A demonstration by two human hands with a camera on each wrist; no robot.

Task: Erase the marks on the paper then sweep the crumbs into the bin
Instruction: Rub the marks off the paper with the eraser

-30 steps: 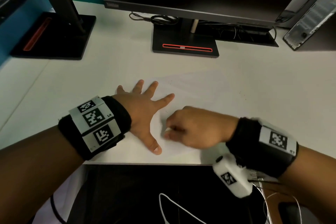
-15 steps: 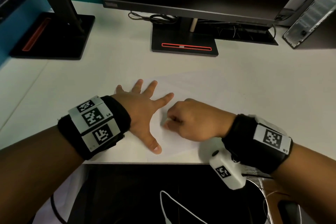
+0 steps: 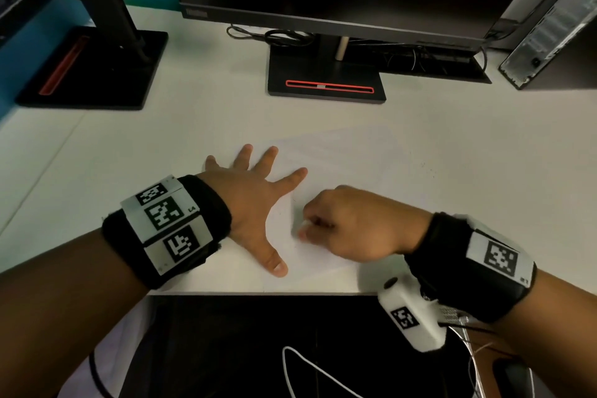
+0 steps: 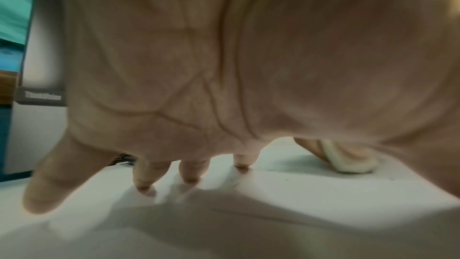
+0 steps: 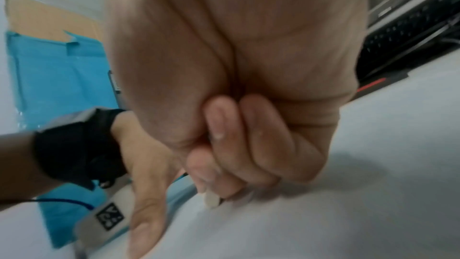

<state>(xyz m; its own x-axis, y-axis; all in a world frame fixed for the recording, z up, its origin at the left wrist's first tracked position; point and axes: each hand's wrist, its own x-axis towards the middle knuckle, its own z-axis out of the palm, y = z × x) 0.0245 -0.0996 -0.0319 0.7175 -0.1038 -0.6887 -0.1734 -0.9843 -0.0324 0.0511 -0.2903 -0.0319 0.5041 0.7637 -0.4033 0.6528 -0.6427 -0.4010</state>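
Note:
A white sheet of paper point(image 3: 342, 158) lies on the white desk near its front edge, with faint marks barely showing. My left hand point(image 3: 255, 200) rests flat on the sheet's left part, fingers spread. My right hand point(image 3: 352, 223) is curled into a fist and pinches a small white eraser point(image 3: 303, 227) against the paper, just right of the left thumb. The eraser point(image 4: 351, 162) shows in the left wrist view, its end on the sheet. In the right wrist view the eraser point(image 5: 211, 200) sticks out below the curled fingers point(image 5: 224, 145). A few dark specks point(image 3: 423, 165) lie on the paper's right side.
A black monitor base point(image 3: 326, 74) stands behind the paper, a second stand point(image 3: 93, 68) at the back left, and a computer case point(image 3: 549, 29) at the back right. The desk's front edge point(image 3: 258, 293) runs just below my hands. Cables hang below it.
My right hand with the eraser has shifted slightly forward and back over the same spot on the paper. The left hand has stayed flat in place.

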